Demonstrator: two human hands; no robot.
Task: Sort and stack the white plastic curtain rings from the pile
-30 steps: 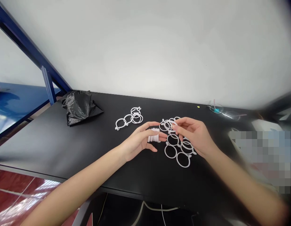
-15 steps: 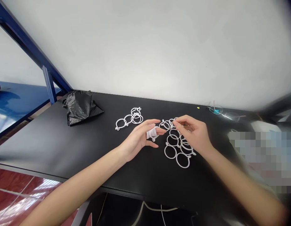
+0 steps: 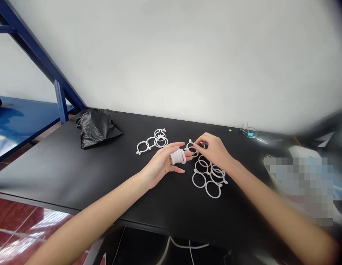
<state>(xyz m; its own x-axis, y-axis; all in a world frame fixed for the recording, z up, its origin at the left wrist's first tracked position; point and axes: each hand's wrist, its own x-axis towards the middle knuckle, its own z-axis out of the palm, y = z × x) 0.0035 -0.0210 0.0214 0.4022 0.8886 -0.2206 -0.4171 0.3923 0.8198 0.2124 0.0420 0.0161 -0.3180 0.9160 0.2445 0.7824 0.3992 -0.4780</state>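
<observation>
My left hand (image 3: pixel 162 162) rests over the black table (image 3: pixel 63 169) with its fingers stretched out, and several white plastic rings (image 3: pixel 178 156) are stacked on one finger. My right hand (image 3: pixel 213 150) pinches a white ring (image 3: pixel 192 148) at the far end of a loose pile of white rings (image 3: pixel 209 177). That ring is close to the tip of my left finger. The pile lies just under and in front of my right wrist.
A smaller group of white rings (image 3: pixel 153 141) lies to the left of my hands. A crumpled black plastic bag (image 3: pixel 96 126) sits at the table's far left. Glasses (image 3: pixel 250 132) and a small yellow bit (image 3: pixel 230 130) lie by the wall. A blue frame (image 3: pixel 59 99) stands left.
My right hand has moved left and away from me, taking a ring toward my left fingertip. My left hand has lifted slightly with the stacked rings on its finger.
</observation>
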